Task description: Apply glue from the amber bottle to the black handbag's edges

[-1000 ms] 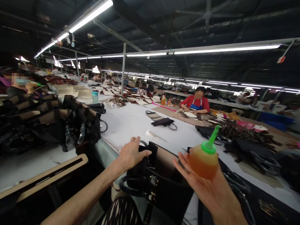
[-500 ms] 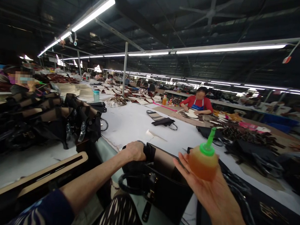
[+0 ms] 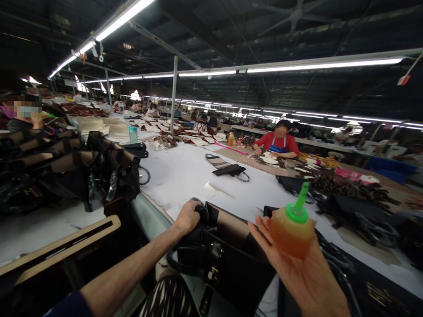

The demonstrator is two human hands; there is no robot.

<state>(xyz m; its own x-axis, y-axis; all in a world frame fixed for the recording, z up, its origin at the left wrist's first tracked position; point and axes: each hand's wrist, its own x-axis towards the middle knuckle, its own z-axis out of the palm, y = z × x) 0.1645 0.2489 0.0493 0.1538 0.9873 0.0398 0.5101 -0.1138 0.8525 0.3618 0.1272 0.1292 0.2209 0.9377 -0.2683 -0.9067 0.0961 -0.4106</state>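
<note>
A black handbag [image 3: 240, 267] with a beige lining stands tilted at the table edge, just above my knee. Its gold-coloured clasp and a dangling strap face me. My left hand [image 3: 188, 217] is closed on the bag's upper left corner; the fingertips are partly hidden behind it. In my right hand [image 3: 291, 265], a squeeze bottle [image 3: 292, 230] of amber liquid with a green nozzle rests upright against the palm. Some of that hand's fingers stretch out past the bottle, near the bag's right end.
Many black bags [image 3: 67, 166] crowd the left side. A beige slotted frame [image 3: 67, 245] lies at lower left. Across the white table [image 3: 176, 168] are a small bag piece [image 3: 228, 169] and a blue-green container [image 3: 133, 135]. A person in red [image 3: 278, 142] works opposite. More black bags [image 3: 359, 216] lie at right.
My right hand and the bottle have shifted slightly right. The left hand keeps its hold on the bag's corner, its forearm now lower and steeper.
</note>
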